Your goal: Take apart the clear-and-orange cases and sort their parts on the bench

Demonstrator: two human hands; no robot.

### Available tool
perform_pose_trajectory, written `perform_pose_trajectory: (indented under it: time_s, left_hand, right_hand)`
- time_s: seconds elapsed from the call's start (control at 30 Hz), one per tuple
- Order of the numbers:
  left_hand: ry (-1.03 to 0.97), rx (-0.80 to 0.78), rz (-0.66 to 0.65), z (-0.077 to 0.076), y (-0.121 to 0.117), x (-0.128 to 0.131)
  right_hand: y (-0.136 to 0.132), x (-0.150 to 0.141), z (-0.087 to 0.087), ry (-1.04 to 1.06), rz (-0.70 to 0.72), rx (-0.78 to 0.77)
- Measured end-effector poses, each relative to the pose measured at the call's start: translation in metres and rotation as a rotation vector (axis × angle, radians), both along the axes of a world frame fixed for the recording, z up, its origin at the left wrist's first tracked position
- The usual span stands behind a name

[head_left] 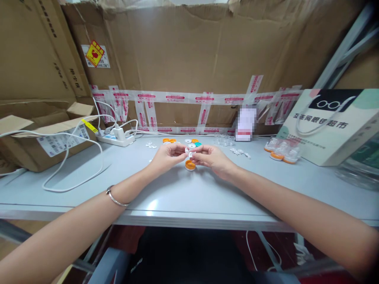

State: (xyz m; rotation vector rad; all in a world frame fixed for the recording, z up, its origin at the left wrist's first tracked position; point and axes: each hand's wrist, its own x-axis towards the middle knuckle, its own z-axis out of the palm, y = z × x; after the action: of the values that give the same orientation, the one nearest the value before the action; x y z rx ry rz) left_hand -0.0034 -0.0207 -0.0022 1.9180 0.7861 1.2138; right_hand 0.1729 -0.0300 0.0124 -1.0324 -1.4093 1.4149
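Between my two hands, over the middle of the table, is a small white plastic part (190, 153). My left hand (169, 156) pinches it from one side with thumb and forefinger. On the other side my right hand (213, 159) grips it the same way. The part's exact shape is too small to make out. Just below the fingertips an orange ring-shaped cap (190, 165) with a white lower edge sits on the table. Behind my hands lie more orange caps (169, 141), a white disc (192, 145) and a teal cap (197, 144).
Small white pieces (239, 152) and clear plastic parts (224, 140) lie right of centre. Several clear-topped orange pieces (282, 152) stand before a paper bag (331, 122). A phone (245, 123) leans on cardboard. Left are a power strip (115, 136), loose white cable (74, 190) and an opened box (44, 134).
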Motion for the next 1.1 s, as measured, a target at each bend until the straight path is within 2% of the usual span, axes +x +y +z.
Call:
perform_pose_trajectory:
  time_s: [0.07,0.17,0.23,0.3,0.4,0.53,0.6,0.67,0.73,0.8,0.87,0.97,1.1]
  left_hand:
    - [0.053,0.100,0.041,0.002,-0.003,0.001]
    - [0.171,0.365,0.114,0.004,-0.009,0.002]
    - [0.211,0.465,0.143,0.005,-0.011,0.002]
    - [0.203,0.448,0.153,0.005,-0.011,0.002]
    - [0.155,0.345,0.199,0.005,-0.009,-0.001]
    - [0.156,0.289,0.225,0.003,-0.007,-0.005]
    - [0.168,0.284,0.204,0.002,-0.005,-0.005]
    - [0.175,0.280,0.184,0.002,-0.005,-0.004]
    - [0.178,0.273,0.170,0.002,-0.005,-0.003]
    - [0.183,0.263,0.168,0.003,-0.005,-0.003]
    - [0.188,0.257,0.172,0.004,-0.007,-0.003]
    - [0.187,0.257,0.153,0.005,-0.007,-0.003]
    - [0.197,0.251,0.129,0.005,-0.008,-0.003]
  right_hand:
    - [0.001,0.001,0.002,0.036,0.009,-0.070]
    - [0.002,0.002,0.003,0.065,0.057,-0.181]
    - [0.001,0.001,0.003,0.042,0.073,-0.178]
    - [0.002,0.000,0.002,-0.003,0.055,-0.095]
    - [0.008,0.005,0.004,-0.092,-0.030,0.119]
    - [0.028,0.044,0.022,-0.358,-0.214,0.440]
    - [0.040,0.076,0.034,-0.511,-0.309,0.434]
    - [0.050,0.109,0.043,-0.680,-0.339,0.320]
    - [0.058,0.135,0.045,-0.901,-0.284,0.216]
    - [0.064,0.147,0.041,-1.006,-0.225,0.170]
    - [0.068,0.145,0.033,-0.961,-0.186,0.181]
    - [0.070,0.125,0.019,-0.843,-0.150,0.216]
    - [0.071,0.098,0.005,-0.796,-0.175,0.157]
